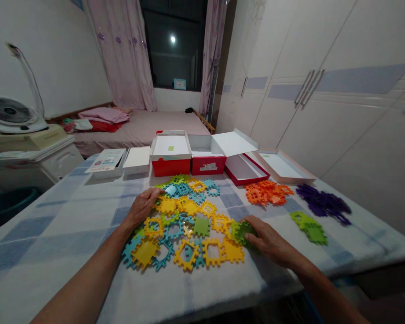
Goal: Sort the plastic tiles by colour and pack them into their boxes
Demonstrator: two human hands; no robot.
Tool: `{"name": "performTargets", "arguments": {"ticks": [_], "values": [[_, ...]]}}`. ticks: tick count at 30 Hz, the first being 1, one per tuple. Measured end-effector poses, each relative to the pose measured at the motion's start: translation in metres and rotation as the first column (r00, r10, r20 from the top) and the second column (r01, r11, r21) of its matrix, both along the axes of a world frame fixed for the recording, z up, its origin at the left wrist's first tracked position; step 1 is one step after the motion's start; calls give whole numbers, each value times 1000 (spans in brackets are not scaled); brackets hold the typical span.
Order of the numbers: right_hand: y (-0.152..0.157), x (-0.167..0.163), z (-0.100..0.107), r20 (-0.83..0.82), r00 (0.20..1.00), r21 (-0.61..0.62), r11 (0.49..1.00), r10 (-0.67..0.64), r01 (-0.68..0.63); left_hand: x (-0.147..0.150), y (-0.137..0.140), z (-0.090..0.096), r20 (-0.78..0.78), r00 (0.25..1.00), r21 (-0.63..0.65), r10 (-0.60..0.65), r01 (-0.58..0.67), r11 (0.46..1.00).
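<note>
Now both hands work at a mixed heap of notched plastic tiles.

Right hand (270, 243) pinches a green tile (243, 231) at the heap's (185, 220) four o'clock edge; left hand (143, 204), fingers loosely curled, rests on tiles at ten o'clock. Orange pile (266, 192), purple pile (324, 203) and small green pile (309, 226) lie apart toward two and three o'clock. Bare tablecloth (64, 234) stretches toward nine o'clock; red boxes (189, 162) line twelve o'clock.
</note>
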State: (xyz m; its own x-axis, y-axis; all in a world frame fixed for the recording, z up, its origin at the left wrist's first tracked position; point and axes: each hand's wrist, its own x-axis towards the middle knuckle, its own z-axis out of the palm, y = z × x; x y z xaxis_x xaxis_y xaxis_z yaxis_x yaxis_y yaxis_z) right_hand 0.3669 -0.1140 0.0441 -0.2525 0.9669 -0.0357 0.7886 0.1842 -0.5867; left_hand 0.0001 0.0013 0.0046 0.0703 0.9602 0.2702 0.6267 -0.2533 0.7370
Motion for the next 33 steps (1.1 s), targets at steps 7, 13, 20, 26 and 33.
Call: {"name": "performTargets", "arguments": {"ticks": [7, 13, 20, 26, 33], "values": [[-15, 15, 2, -144, 976, 133, 974, -164, 183, -2, 2, 1, -17, 1000, -27, 22, -23, 999], [1, 102, -6, 6, 810, 357, 758, -586, 546, -3, 3, -1, -20, 999, -25, 27, -28, 999], [16, 140, -37, 186, 702, 694, 598, -687, 402, -1, 1, 0, 3, 1000, -14, 12, -12, 1000], [23, 64, -13, 7, 913, 599, 733, -407, 322, 1, 0, 0, 27, 1000, 2, -2, 2, 1000], [29, -74, -6, 86, 968, 279, 927, 234, -249, 2, 0, -1, 56, 998, 7, -5, 5, 1000]]}}
